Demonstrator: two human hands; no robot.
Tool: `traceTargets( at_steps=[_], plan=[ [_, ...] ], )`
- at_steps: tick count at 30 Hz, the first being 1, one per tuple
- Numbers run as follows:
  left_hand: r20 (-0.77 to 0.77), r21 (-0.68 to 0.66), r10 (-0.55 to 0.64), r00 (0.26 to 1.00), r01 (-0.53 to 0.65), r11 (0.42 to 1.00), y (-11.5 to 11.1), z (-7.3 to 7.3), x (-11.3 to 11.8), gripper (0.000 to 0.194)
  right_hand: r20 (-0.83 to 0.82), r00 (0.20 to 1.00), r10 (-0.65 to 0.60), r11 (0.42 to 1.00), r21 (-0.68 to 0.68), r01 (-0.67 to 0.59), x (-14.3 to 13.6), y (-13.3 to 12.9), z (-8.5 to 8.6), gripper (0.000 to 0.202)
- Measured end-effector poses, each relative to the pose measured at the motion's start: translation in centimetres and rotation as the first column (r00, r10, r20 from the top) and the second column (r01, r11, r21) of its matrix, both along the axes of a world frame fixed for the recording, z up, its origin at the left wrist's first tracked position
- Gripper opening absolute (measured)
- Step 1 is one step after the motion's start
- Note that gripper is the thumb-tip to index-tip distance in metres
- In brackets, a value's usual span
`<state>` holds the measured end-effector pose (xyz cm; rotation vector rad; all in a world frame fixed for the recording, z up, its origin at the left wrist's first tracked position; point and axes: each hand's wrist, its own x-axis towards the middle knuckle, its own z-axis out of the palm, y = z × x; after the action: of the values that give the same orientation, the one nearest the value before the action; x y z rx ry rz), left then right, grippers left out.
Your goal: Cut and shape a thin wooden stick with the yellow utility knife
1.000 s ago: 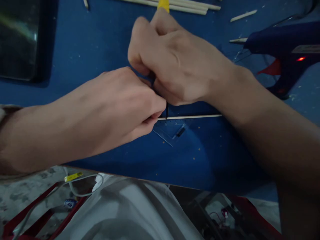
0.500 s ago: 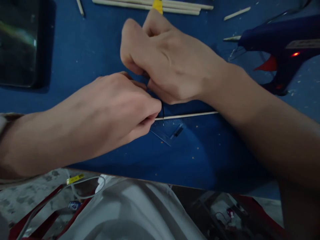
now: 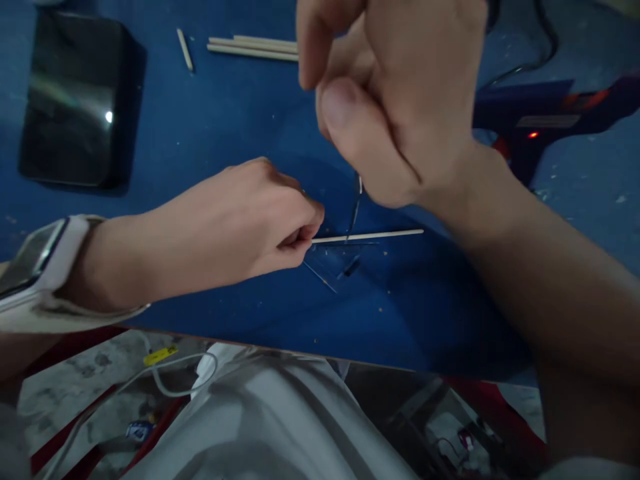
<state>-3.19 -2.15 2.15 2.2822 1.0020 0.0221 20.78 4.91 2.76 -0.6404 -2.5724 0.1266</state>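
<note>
My left hand (image 3: 250, 223) is closed around one end of a thin wooden stick (image 3: 385, 235), which points right, low over the blue table (image 3: 240, 127). My right hand (image 3: 390, 100) is raised above and to the right, its fingers curled and its thumb pressed in. A thin dark strand (image 3: 355, 210) runs from beneath my right hand down to the stick. The upper end of the strand is hidden by that hand. Just below the stick lies a small clear triangular piece (image 3: 320, 275) with a dark mark.
A black box (image 3: 75, 100) sits at the upper left. Several wooden sticks (image 3: 253, 50) and a short stick (image 3: 185, 50) lie at the top. A blue glue gun (image 3: 545, 120) with a red light lies at the right, its cord behind. The table's front edge runs below the hands.
My right hand has lifted up and right, away from my left hand, and turned so the thumb shows. The strand is now stretched between it and the stick. The view has shifted.
</note>
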Motion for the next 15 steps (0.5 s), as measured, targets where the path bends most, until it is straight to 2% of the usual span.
traceTargets(
  at_steps=[1, 3, 5, 7, 8, 11, 15],
  plan=[
    [-0.015, 0.042, -0.049, 0.999, 0.050, 0.998, 0.2, 0.0, 0.3, 0.028, 0.017, 0.996, -0.091, 0.996, 0.011, 0.090, 0.3, -1.0, 1.0, 0.098],
    [-0.069, 0.113, -0.111, 0.991, 0.118, 0.987, 0.5, 0.0, 0.6, 0.023, 0.094, 0.992, -0.082, 0.996, 0.047, 0.078, 1.1, -3.1, 2.5, 0.093],
    [-0.115, 0.137, -0.107, 0.988, 0.123, 0.983, 0.8, -0.3, 0.8, 0.021, 0.201, 0.979, -0.041, 0.999, -0.001, 0.042, 2.2, -5.1, 2.9, 0.083],
    [-0.123, 0.133, -0.108, 0.987, 0.124, 0.983, 1.1, -0.6, 0.8, 0.017, 0.264, 0.963, 0.044, 0.996, -0.088, -0.022, 3.6, -7.3, 2.3, 0.082],
    [-0.113, 0.130, -0.108, 0.988, 0.123, 0.984, 1.3, -0.7, 0.7, 0.017, 0.302, 0.952, 0.059, 0.993, -0.111, -0.027, 4.3, -8.7, 1.7, 0.070],
    [-0.067, 0.121, -0.100, 0.993, 0.108, 0.987, 1.5, -1.1, 0.5, 0.020, 0.352, 0.936, -0.008, 0.989, -0.136, 0.059, 6.2, -13.4, -0.2, 0.044],
    [-0.063, 0.143, -0.094, 0.994, 0.102, 0.984, 1.5, -1.0, 0.4, 0.024, 0.366, 0.915, -0.169, 0.980, -0.040, 0.196, 7.4, -19.8, -1.5, 0.057]
  ],
)
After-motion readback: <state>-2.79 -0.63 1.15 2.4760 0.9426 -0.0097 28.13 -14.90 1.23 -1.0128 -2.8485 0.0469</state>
